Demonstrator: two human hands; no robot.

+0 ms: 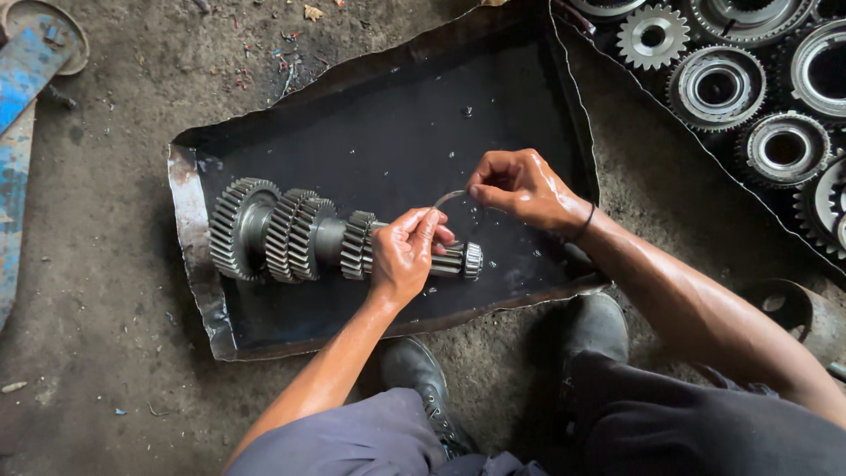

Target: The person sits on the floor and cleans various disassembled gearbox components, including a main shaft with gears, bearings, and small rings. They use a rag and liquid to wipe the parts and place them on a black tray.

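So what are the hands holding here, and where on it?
Both hands pinch a thin metal ring: the right hand at its right end, the left hand at its lower end. The left hand also rests on the gear shaft near its splined end.

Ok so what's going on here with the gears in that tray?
A person crouches over a shallow black tray of dark liquid on the ground. The left hand grips a multi-gear shaft lying in the tray near its splined end. The right hand pinches a thin curved metal ring just above that end. More loose gears sit in a second tray at upper right.
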